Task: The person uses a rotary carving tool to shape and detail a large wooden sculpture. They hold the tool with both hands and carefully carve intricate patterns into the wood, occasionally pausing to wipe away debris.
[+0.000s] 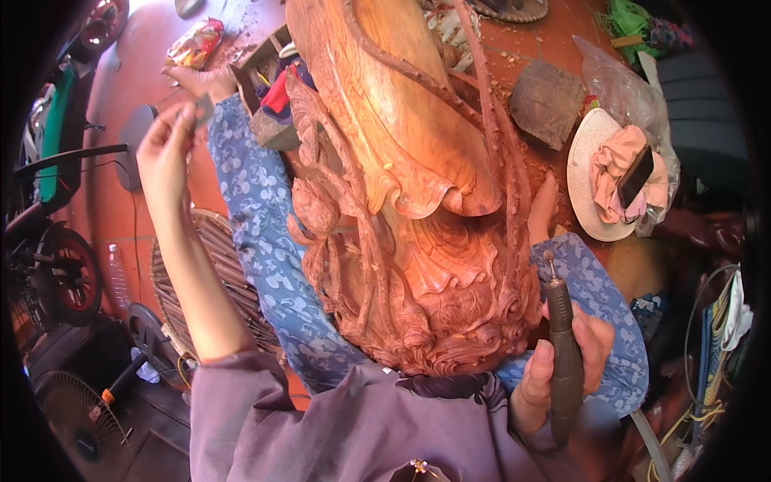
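The right hand [562, 361] is clamped around a rotary carving tool [560, 337], bit upward, just right of the reddish carved wood sculpture [409, 185] whose long axis runs away. The left hand [165, 153], raised well left, pinches a small grey piece [203, 108].

1 carving [418, 185], 1 rotary tool [562, 353], 1 hat [585, 173]

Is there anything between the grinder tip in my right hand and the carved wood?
Nothing visible. The right hand holds the rotary tool upright beside the wood carving, its tip just off the carved lower right edge, the gap open.
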{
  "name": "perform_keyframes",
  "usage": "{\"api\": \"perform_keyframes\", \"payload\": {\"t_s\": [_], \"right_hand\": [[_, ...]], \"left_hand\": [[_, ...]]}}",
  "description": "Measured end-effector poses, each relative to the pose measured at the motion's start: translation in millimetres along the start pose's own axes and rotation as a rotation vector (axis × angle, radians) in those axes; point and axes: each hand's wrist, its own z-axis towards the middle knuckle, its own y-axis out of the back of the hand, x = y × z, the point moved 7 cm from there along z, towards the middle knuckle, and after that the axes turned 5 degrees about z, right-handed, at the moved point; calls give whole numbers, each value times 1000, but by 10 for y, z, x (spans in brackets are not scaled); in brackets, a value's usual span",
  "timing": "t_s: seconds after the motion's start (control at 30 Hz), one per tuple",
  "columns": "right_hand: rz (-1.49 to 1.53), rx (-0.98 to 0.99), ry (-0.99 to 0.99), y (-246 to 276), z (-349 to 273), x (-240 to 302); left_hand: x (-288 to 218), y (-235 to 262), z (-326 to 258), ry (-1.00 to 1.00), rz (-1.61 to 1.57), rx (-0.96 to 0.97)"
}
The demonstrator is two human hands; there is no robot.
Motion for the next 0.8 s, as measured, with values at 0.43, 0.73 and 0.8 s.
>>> {"api": "perform_keyframes", "payload": {"t_s": [0.43, 0.73, 0.8], "right_hand": [[-26, 39, -83, -92, -134, -114], [-81, 163, -8, -36, -138, -66], [-56, 149, -7, -17, -137, -63]], "left_hand": [[-916, -786, -1031, -625, 339, -14], [-1199, -1228, -1858, -590, 539, 148], [-1187, -1369, -1835, -620, 552, 169]]}}
